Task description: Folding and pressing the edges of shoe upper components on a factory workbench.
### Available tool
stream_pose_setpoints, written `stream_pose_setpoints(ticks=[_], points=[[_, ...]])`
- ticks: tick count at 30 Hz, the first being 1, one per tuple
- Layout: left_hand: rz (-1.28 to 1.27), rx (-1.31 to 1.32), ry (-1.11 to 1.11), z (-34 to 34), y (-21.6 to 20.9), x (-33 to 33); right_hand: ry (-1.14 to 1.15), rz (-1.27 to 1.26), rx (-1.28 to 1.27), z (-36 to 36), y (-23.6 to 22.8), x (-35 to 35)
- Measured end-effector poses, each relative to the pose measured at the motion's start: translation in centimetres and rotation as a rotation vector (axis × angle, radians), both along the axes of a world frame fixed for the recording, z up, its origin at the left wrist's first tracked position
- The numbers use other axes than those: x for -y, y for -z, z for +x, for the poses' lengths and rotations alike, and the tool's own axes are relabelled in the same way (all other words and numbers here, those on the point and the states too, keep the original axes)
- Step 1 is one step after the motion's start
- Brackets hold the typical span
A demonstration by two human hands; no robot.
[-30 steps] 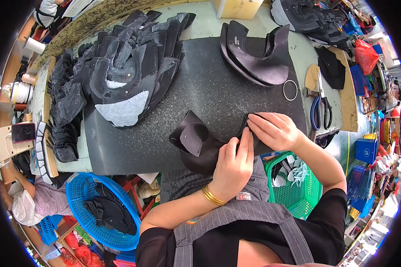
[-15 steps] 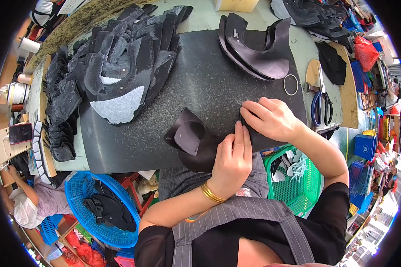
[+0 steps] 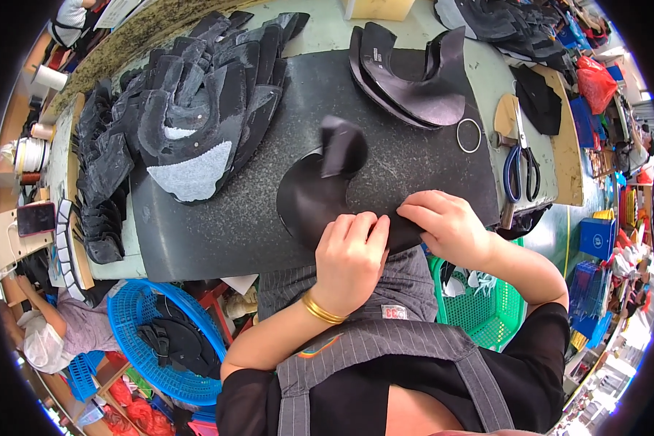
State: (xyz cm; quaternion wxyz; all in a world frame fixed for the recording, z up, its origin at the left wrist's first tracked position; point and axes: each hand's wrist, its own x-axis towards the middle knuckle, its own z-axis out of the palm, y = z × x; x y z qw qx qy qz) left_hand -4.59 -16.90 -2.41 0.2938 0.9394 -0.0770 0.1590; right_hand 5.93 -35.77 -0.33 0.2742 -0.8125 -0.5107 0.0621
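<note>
On the black work mat (image 3: 254, 240) in front of me lies a smooth black curved shoe upper (image 3: 309, 196), its far end curled up and slightly blurred. My left hand (image 3: 352, 254) presses on its near edge, fingers close together, the thumb partly hidden. At the piece's right end, my right hand (image 3: 447, 225) pinches the edge between bent fingers and thumb. Part of the upper is covered by both hands. Farther off to the right sit similar smooth black uppers (image 3: 421, 98), stacked. A metal ring (image 3: 469, 136) lies beside them.
A large pile of black and grey shoe pieces (image 3: 196, 131) covers the left of the table. Scissors (image 3: 519, 160) with dark blue handles lie at the right. A blue basket (image 3: 123, 341) and a green basket (image 3: 498, 312) stand below. Another person's arm (image 3: 40, 301) shows at far left.
The upper has been spread out, its curled end now farther away and its curve lying on the mat. My left hand shifted left; my right hand moved slightly nearer and rightward.
</note>
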Motion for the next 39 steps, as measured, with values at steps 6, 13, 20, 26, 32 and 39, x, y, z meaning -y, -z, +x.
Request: stream_pose_setpoints(ticks=[6,13,20,26,32,39], points=[[0.086,0.151,-0.027,0.1,1.3,0.5,0.010,-0.091,0.080,-0.5,-0.3,-0.7],[0.291,0.196,-0.027,-0.3,1.0,1.1,-0.081,0.093,0.526,-1.4,1.9,1.1],[0.248,0.190,0.011,-1.3,1.1,0.8,-0.028,0.064,0.560,-2.1,1.9,0.8],[0.199,0.174,-0.021,-1.2,1.2,1.0,-0.034,0.039,0.591,-2.3,2.1,1.0],[0.260,0.154,-0.017,-1.3,0.9,1.1,-0.001,0.024,0.615,-2.6,2.3,0.8],[0.275,0.118,0.012,-1.6,0.6,0.7,-0.004,-0.030,0.588,-3.0,1.8,0.8]])
